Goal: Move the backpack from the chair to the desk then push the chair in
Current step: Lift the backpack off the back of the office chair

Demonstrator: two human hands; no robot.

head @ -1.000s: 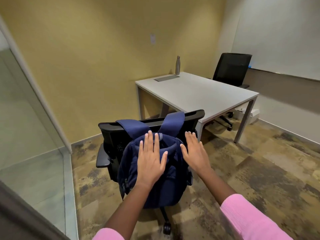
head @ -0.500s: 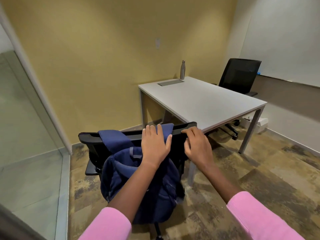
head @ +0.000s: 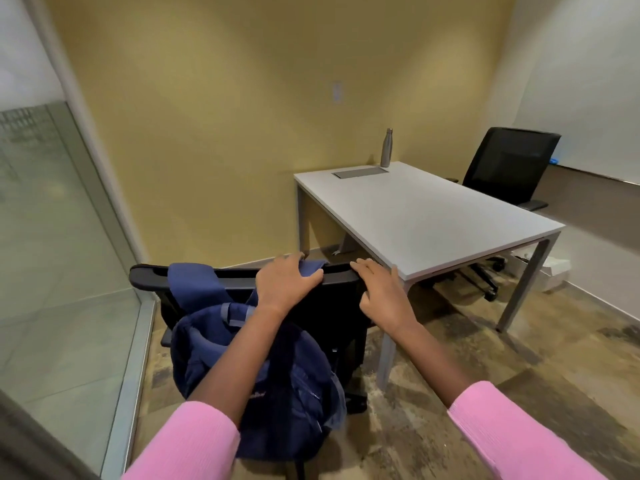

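Your left hand point(head: 284, 284) lies flat on the strap, your right hand point(head: 382, 297) open beside it on the chair point(head: 332, 317) top; below them the soft, saggy backpack point(head: 284, 386) hangs, best lifted by its straps.

backpack point(head: 277, 386) on chair point(head: 152, 277) | desk point(head: 426, 216) right-behind | bottle point(head: 386, 147) on desk

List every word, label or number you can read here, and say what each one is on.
Nothing can be read for certain.
Backpack: a small pale script logo on its front, too blurred to read.
Wall plate: no text visible.
Bottle: no label visible.
Desk: no marking visible.
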